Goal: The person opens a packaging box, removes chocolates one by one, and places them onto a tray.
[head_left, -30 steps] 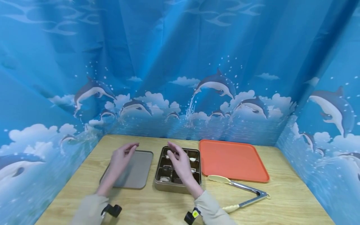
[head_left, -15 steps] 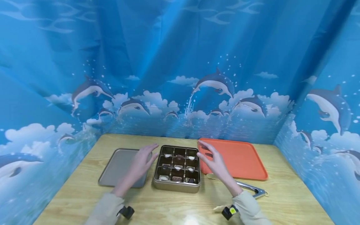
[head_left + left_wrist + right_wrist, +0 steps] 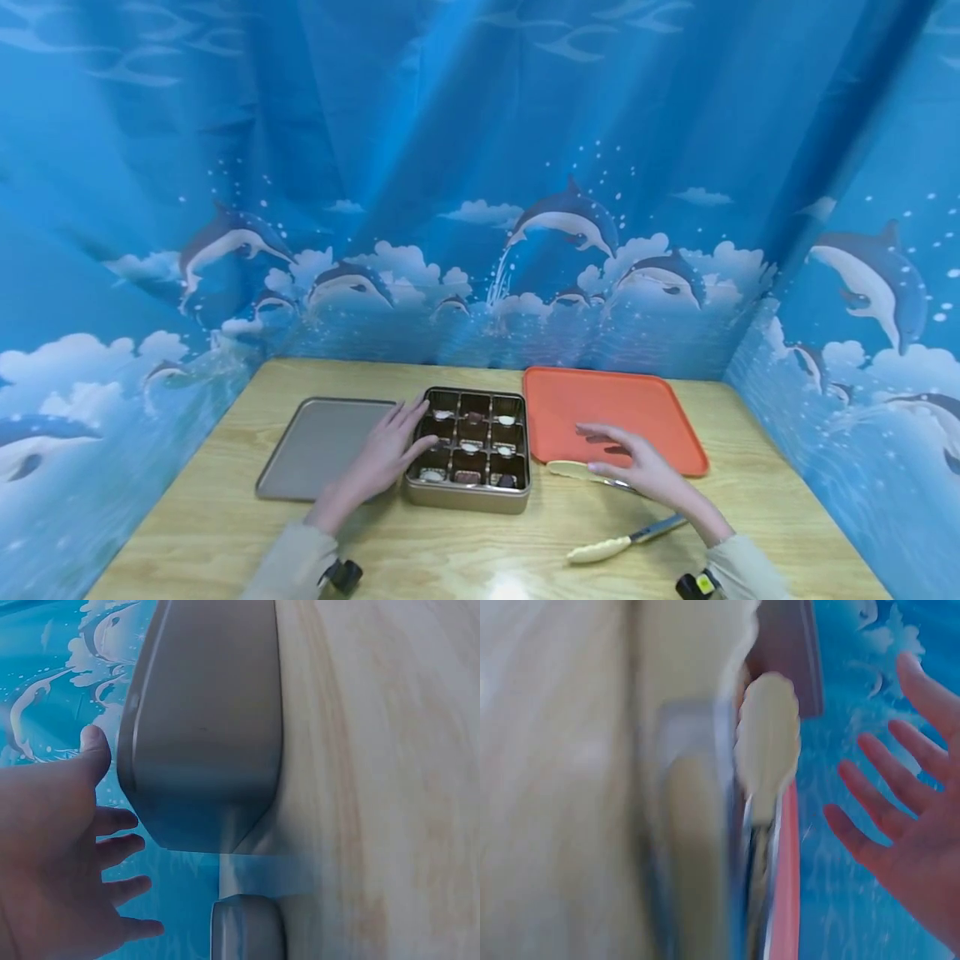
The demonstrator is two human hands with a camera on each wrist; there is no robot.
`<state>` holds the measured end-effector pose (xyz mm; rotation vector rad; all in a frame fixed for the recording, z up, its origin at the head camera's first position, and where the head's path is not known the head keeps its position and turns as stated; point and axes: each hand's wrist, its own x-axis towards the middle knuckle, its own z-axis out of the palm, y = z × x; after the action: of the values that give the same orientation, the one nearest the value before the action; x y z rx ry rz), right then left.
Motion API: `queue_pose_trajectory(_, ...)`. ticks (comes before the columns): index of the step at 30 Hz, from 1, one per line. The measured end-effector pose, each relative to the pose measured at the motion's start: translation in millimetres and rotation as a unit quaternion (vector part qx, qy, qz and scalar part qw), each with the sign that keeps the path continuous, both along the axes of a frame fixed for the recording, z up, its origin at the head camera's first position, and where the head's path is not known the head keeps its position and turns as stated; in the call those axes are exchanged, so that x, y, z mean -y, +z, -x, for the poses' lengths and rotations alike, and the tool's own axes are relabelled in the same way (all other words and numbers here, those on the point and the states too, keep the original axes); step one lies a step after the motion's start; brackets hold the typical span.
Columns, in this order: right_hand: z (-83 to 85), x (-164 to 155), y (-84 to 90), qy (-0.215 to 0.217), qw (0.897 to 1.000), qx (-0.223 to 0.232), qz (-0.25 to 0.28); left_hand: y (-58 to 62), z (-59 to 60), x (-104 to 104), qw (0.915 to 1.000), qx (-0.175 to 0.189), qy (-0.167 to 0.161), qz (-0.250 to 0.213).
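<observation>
Left hand [image 3: 386, 454]: fingers spread at the left rim of the compartmented box [image 3: 467, 499]; contact could not be told.
Right hand [image 3: 637, 467]: fingers apart, pinching nothing, in front of the tongs [image 3: 603, 550].
Box: lower centre of the head view, squarish, without a clear long axis, its front wall facing the bottom edge.
Tongs: lower right, splayed, tips pointing left, long axis running across the frame; the forearm hid the hinge.
Head view alone: nine compartments holding small pieces [image 3: 467, 477].
Left wrist view: the box's plain outer wall.
Right wrist view: scalloped tong tips pointing up, the nearer arm blurred.
</observation>
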<state>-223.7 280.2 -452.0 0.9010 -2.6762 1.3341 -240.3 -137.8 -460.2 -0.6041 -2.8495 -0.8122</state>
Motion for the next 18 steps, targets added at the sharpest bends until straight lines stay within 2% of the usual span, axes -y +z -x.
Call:
queue_pose_trajectory(4, -8.9, -19.5, -6.7, 0.028, 0.999, -0.002, -0.016, -6.0, -1.0, 0.7, 1.0, 0.005, 0.001, 0.0)
queue_pose_trajectory(10, -19.9, -37.5, -14.4, 0.063, 0.992, -0.079, -0.069, -9.5, -2.1, 0.8, 1.0, 0.0, 0.008, -0.001)
queue_pose_trajectory(12, -24.1, -41.4, -16.2, 0.065, 0.989, -0.088, -0.099, -9.9, -2.7, 0.6, 1.0, 0.001, 0.009, -0.001)
queue_pose_trajectory(18, -37.6, -42.2, -18.2, 0.06, 0.978, -0.042, -0.194, -9.4, -3.6, -0.9, 0.9999, 0.013, 0.008, 0.005)
